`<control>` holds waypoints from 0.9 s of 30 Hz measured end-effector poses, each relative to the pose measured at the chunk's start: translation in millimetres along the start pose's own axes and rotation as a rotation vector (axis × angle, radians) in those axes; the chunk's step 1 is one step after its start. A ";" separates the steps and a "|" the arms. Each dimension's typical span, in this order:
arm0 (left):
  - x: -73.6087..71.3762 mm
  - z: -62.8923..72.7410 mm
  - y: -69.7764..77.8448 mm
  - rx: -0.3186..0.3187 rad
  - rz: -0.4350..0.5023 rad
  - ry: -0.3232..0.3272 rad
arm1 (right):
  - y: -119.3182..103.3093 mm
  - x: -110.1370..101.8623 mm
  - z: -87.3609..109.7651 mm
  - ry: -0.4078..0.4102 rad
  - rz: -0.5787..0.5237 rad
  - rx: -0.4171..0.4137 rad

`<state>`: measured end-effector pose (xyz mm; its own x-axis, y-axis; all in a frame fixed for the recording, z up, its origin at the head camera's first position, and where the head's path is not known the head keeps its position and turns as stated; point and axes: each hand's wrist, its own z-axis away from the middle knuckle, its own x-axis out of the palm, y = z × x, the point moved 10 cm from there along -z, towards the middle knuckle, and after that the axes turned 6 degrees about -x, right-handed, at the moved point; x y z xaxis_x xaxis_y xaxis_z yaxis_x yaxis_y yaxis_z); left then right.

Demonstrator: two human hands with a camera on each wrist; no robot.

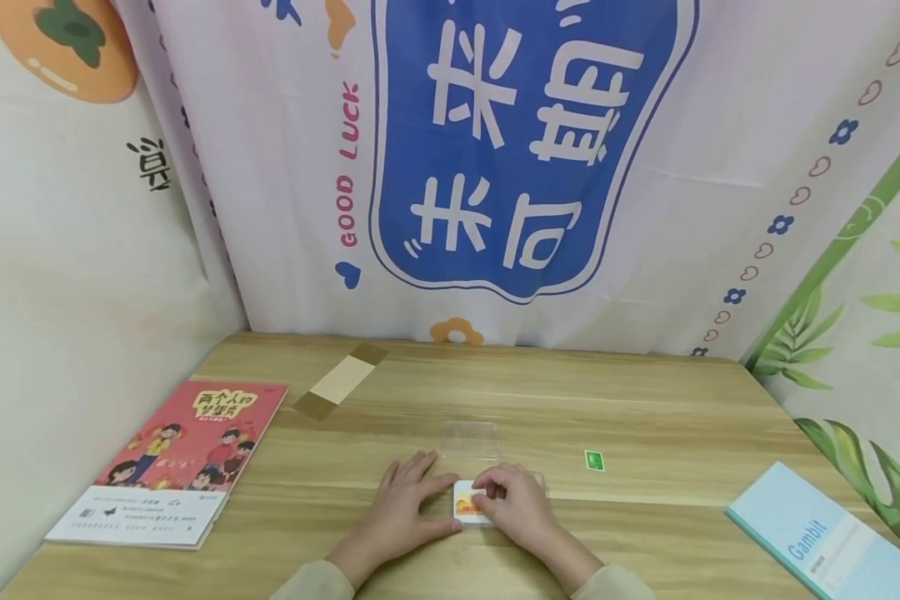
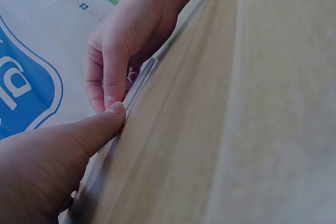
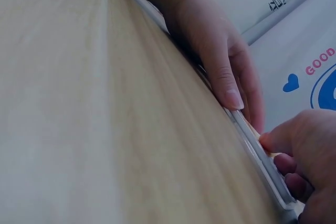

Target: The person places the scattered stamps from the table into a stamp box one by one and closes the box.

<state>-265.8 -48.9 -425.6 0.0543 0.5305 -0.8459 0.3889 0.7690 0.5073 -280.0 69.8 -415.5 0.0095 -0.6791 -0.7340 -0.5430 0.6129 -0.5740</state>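
Observation:
On the table between the hands lies a small white card point(image 1: 465, 498) with an orange print, in a shallow clear plastic case point(image 3: 257, 156) seen edge-on in both wrist views. My left hand point(image 1: 408, 510) holds the case's left end, thumb at the near edge and forefinger at the far one. From the right, my right hand point(image 1: 520, 504) bends over the card, with thumb and forefinger pinching at its face and covering its right part. The other right fingers curl beside the case. Just beyond lies a clear plastic lid point(image 1: 471, 439).
A small green card point(image 1: 594, 461) lies right of the lid. A red picture book point(image 1: 187, 442) is on the left, and a light blue notebook point(image 1: 825, 533) at the right. Tape point(image 1: 341, 381) sticks to the table's back left. Printed cloth point(image 1: 307, 167) hangs behind.

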 end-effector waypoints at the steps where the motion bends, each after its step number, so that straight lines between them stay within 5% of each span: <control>1: 0.1 -0.1 0.1 0.001 0.000 -0.001 | 0.0 -0.1 0.2 0.001 -0.004 0.000; 11: -0.8 0.5 1.0 0.003 0.002 -0.007 | 0.2 -2.4 0.5 0.023 -0.045 0.021; 16: -0.2 0.7 -0.3 -0.006 0.001 -0.010 | 5.4 -9.1 -1.6 0.048 -0.180 0.074; 20: -0.7 0.7 -0.1 -0.008 0.002 0.000 | 13.8 -27.8 -3.7 0.093 -0.301 0.144; 27: -0.5 0.9 -0.3 -0.013 0.017 0.004 | 37.2 -70.1 -0.2 0.135 -0.339 0.184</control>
<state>-265.1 -49.7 -425.5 0.0575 0.5451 -0.8364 0.3764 0.7641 0.5239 -301.0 140.1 -385.4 0.0454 -0.8944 -0.4450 -0.3687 0.3990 -0.8396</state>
